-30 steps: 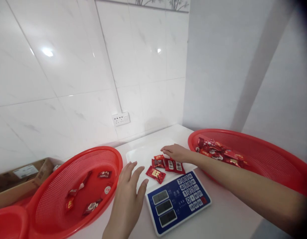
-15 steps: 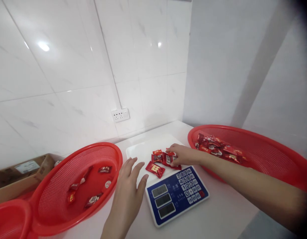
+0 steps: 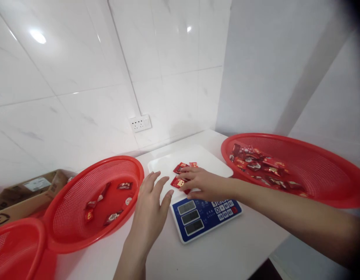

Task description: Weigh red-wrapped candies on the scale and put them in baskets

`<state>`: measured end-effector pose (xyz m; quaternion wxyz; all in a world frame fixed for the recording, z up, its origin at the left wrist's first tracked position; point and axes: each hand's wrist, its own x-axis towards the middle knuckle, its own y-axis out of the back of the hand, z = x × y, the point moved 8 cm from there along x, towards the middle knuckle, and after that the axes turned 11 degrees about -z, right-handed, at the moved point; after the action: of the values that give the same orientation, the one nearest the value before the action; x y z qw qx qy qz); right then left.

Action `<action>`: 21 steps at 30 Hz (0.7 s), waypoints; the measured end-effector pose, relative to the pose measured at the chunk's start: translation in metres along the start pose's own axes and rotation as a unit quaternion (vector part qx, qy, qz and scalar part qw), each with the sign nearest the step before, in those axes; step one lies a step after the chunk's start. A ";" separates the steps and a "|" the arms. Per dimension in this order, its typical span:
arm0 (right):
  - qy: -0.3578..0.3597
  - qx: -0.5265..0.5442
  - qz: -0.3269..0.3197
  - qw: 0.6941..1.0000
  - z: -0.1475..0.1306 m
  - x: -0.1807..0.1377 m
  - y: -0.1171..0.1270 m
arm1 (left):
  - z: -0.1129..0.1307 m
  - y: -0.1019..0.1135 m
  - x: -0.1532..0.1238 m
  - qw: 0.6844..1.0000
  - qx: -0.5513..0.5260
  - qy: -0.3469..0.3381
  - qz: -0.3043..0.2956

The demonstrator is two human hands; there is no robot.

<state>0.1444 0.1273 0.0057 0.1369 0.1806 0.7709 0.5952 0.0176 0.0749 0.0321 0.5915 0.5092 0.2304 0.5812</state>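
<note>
A digital scale (image 3: 207, 217) with a blue keypad and a white weighing pan (image 3: 212, 159) stands on the white counter. Several red candy packets (image 3: 180, 168) lie on the pan. My right hand (image 3: 201, 183) lies over them, fingers spread and pressing on the packets at the pan's near left edge. My left hand (image 3: 151, 208) hovers open, palm down, just left of the scale, touching nothing. A red mesh basket (image 3: 81, 237) on the left holds a few packets (image 3: 110, 196). A larger red basket (image 3: 322, 171) on the right holds many packets (image 3: 257, 163).
A second red basket (image 3: 13, 249) overlaps the left one at the bottom left corner. A cardboard box (image 3: 25, 194) sits behind it by the tiled wall. A wall socket (image 3: 140, 123) with a cable is above the scale. The counter's edge runs at the lower right.
My right hand slid left across the pan, dragging the packets toward the near left edge. The left hand stayed near the scale. The view tilted down a little.
</note>
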 end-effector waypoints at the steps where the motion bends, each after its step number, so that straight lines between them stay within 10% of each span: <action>1: 0.007 0.001 -0.010 1.000 -0.002 0.000 -0.004 | 0.000 0.000 0.000 1.000 0.001 0.000 -0.001; 11: -0.069 0.049 0.025 0.996 0.029 -0.021 0.009 | 0.001 0.000 -0.001 1.000 0.003 -0.002 -0.001; 21: -0.440 0.044 0.112 0.890 0.151 -0.172 0.052 | -0.001 0.000 -0.001 1.000 0.007 -0.001 0.004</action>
<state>0.3693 0.1939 0.0173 0.3864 0.5148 0.6321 0.4314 0.0166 0.0742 0.0317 0.5857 0.5144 0.2319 0.5819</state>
